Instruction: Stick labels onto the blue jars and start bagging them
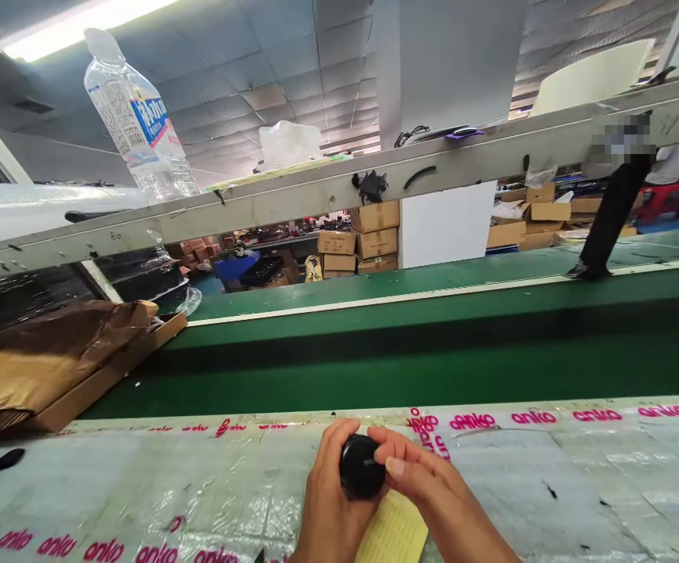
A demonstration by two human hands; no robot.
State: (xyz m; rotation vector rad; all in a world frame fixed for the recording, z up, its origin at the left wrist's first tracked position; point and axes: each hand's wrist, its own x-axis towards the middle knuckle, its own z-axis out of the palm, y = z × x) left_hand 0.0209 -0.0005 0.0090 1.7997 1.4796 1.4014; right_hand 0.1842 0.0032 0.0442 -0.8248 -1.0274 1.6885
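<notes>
Low in the middle of the head view, a black round piece (361, 467) shows its flat top, which has a pale streak on it. My left hand (331, 500) wraps around its left side and underneath. From the right, the thumb and forefinger of my right hand (433, 485) pinch at the piece's right edge; anything small between those fingertips is hidden. A yellow printed sheet (395, 532) is under the hands, partly covered by them. Beneath everything is a worktop (228, 485) covered in clear film and pink-lettered tape.
Beyond the worktop runs a green conveyor belt (328, 383). An open carton with brown paper (63, 352) stands at left. Above, a metal rail (292, 205) crosses the view, with a water bottle (140, 125) behind it. A black upright piece (615, 207) reaches down to the belt.
</notes>
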